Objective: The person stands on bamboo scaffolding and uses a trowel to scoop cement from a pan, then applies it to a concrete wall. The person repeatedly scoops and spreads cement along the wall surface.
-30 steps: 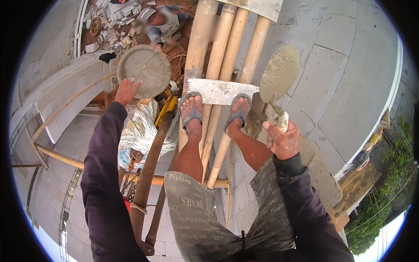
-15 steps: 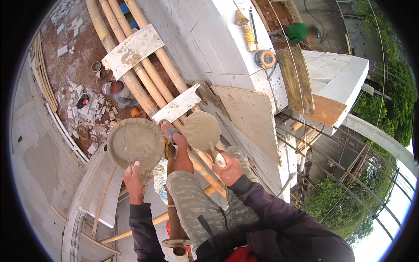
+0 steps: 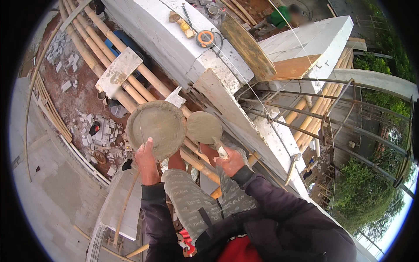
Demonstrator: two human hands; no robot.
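The ground [image 3: 65,105] far below on the left carries scattered grey block fragments [image 3: 98,133]. Bamboo scaffold poles [image 3: 100,48] run diagonally from the upper left toward the centre, with a flat mortar-stained board [image 3: 118,72] lying across them. The left hand [image 3: 146,159] is closed on the lower rim of a round mortar pan [image 3: 156,129], thumb over the rim; the pan is coated with wet grey mortar and is held tilted, its face toward the camera, above the poles. Just beside the pan on its right, edge close to edge, is the trowel [image 3: 204,127], its rounded blade covered with grey mortar. The right hand [image 3: 229,160] is wrapped shut around the trowel handle, below the blade. Both forearms wear dark sleeves, and the person's legs in grey printed shorts [image 3: 196,203] are visible between them. Right of the trowel, a white block wall [image 3: 174,43] runs diagonally from the upper left to the lower right. On the wall's top face, toward its upper end, lie a tape measure [image 3: 205,39] and a hand tool with a wooden handle [image 3: 183,24]; a wooden plank [image 3: 248,46] leans near them. Steel reinforcing bars [image 3: 297,105] project to the right of the wall, with green trees [image 3: 371,192] beyond.
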